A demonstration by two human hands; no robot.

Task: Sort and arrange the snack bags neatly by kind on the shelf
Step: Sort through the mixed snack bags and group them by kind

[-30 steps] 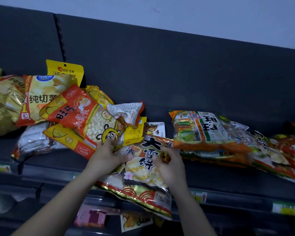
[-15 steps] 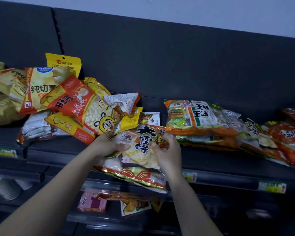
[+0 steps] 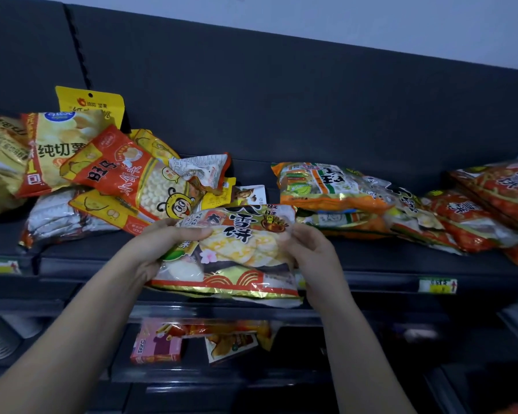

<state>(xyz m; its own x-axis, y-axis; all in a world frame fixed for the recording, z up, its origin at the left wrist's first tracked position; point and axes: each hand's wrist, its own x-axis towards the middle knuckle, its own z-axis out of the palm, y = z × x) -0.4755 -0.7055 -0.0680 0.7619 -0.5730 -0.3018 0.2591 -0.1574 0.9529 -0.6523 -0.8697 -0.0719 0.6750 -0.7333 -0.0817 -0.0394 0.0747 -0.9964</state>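
Both hands have slid apart toward the ends of the rice-cracker bag (image 3: 240, 255) since half a second ago, and the bag has come up a little and levelled out. My left hand (image 3: 165, 246) grips its left end, fingers (image 3: 192, 233) curled onto the front. My right hand (image 3: 308, 249) pinches the right end, so neither is free.

The bag hangs at the front of the shelf (image 3: 371, 258), with its upper edge over the lip and its gold-trimmed bottom below it. Its long axis runs left to right between my hands. Down on the lower shelf (image 3: 281, 377) lies a pink box (image 3: 156, 345) (not my concern yet).

Farther in, a jumbled heap (image 3: 132, 177) of orange and yellow bags lies just left of my left hand. A green-and-orange stack (image 3: 326, 186) lies just right of my right hand, with red bags (image 3: 473, 216) beyond it. The stack's print is blurred, but it looks like the closest match, so I judge the bag goes rightward. My right hand is nearer and would lead, and the bag's long axis already lies roughly along that stack. Behind everything stands the dark back panel (image 3: 281, 100).
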